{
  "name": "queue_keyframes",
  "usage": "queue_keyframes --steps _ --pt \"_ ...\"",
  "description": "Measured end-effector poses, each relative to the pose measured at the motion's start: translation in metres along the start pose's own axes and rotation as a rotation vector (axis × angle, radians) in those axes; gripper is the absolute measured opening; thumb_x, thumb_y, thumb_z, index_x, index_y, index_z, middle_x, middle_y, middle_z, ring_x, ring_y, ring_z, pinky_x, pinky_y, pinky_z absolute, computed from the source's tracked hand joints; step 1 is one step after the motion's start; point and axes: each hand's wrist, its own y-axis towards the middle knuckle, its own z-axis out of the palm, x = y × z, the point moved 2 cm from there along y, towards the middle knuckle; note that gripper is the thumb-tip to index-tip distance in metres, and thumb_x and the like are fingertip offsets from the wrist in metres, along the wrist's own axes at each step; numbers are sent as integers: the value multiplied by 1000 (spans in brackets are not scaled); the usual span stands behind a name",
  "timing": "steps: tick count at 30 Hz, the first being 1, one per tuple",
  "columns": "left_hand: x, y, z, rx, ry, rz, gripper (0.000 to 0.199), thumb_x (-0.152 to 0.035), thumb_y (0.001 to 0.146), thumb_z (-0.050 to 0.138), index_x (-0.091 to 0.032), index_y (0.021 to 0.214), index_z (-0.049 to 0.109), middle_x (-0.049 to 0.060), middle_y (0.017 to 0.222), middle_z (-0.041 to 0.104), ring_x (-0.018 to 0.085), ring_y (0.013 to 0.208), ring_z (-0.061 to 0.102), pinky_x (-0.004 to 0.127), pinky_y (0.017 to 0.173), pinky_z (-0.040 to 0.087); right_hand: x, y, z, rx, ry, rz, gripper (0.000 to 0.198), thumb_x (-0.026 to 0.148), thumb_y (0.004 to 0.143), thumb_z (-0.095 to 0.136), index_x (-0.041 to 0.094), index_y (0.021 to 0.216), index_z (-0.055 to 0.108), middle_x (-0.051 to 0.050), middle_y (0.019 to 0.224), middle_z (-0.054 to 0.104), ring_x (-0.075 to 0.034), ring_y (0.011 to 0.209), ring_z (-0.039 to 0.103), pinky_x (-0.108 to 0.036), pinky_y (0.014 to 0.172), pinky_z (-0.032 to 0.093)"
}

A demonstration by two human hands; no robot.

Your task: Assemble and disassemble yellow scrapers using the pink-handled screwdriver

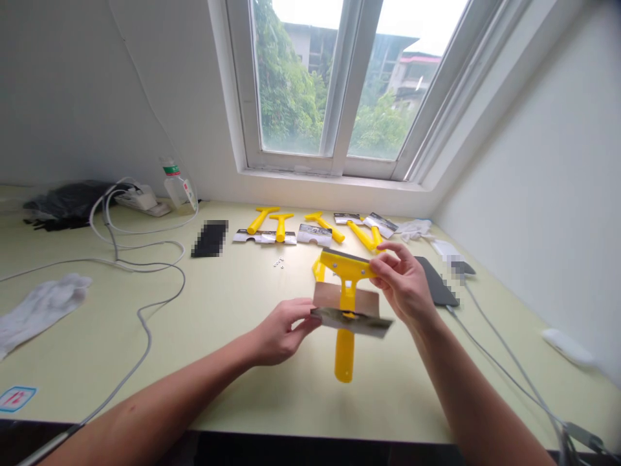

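Two hands are closed on one yellow scraper (345,304): its head is pinched by the right hand (405,285), its cardboard sleeve (350,309) by the left hand (281,333).

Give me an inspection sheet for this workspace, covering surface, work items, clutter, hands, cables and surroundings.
Surface: pale green table, no spills seen.
Work items: yellow scraper held above the table, head up, handle hanging down; cardboard sleeve sits around its handle.
Clutter: more yellow scrapers with cards in a row near the window; small screws; white glove; plastic bottle; black pad.
Hands: left hand pinches the sleeve's left edge; right hand grips the scraper head's right end.
Cables: white cable loops across the left side; thin cable runs on the right.
Surroundings: window ahead, white walls.
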Motion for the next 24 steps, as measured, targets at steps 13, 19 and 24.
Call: queue_keyframes --steps 13,19,24 --pt "14 32 -35 -234 7 -270 35 -40 95 50 -15 73 63 3 69 62 14 65 56 25 62 44 32 28 -96 -713 177 -410 36 18 64 80 27 89 56 6 61 62 -10 43 48 -25 42 47" --pt "65 157 -36 -529 72 -368 32 -31 100 36 -15 89 62 9 94 71 16 79 69 26 73 52 25 32 -104 -717 150 -348 42 16 60 82 25 91 55 6 55 60 -10 41 49 -23 41 46" --pt "97 229 2 -354 263 -404 20 -29 97 54 -15 92 67 8 101 70 21 98 66 38 91 51 19 30 -83 -606 112 -303 50 22 59 86 22 97 53 6 57 62 -9 41 51 -22 42 46"
